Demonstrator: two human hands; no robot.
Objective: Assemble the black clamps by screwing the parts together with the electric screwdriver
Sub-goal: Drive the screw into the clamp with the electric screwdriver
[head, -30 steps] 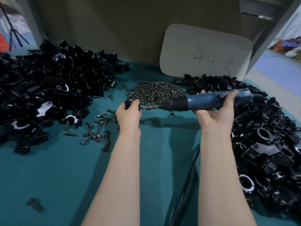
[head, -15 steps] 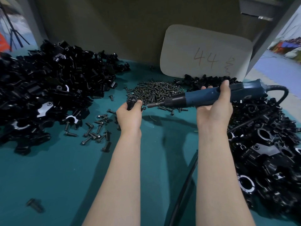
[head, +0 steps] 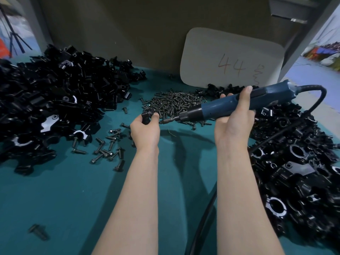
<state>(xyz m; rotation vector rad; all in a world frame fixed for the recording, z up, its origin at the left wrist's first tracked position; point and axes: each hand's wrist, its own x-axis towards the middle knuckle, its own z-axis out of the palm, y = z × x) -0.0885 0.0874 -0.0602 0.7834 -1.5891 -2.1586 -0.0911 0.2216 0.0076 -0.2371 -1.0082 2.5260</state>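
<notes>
Teal matting is covering the bench, with a dull olive wall rising behind it. Over the middle, the left hand is curling its fingers round a small black clamp part and holding it up off the surface. The right hand is wrapping the blue electric screwdriver in a full grip, one finger lying up across the body.

The tool's long axis is running from far right down toward the left, and its bit is pointing at the clamp part, just beside it with a slim gap showing. Whether a screw is sitting on the bit is too small to tell. The part is lying left of the tip, along the driver's own line, so the coming move probably calls for a short push leftward while the left hand is steadying.

Beyond the hands a screw heap is lying; loose screws are scattering to the left. Black parts are piling up at the left pile and the right pile. A cord is looping from the driver's rear.
</notes>
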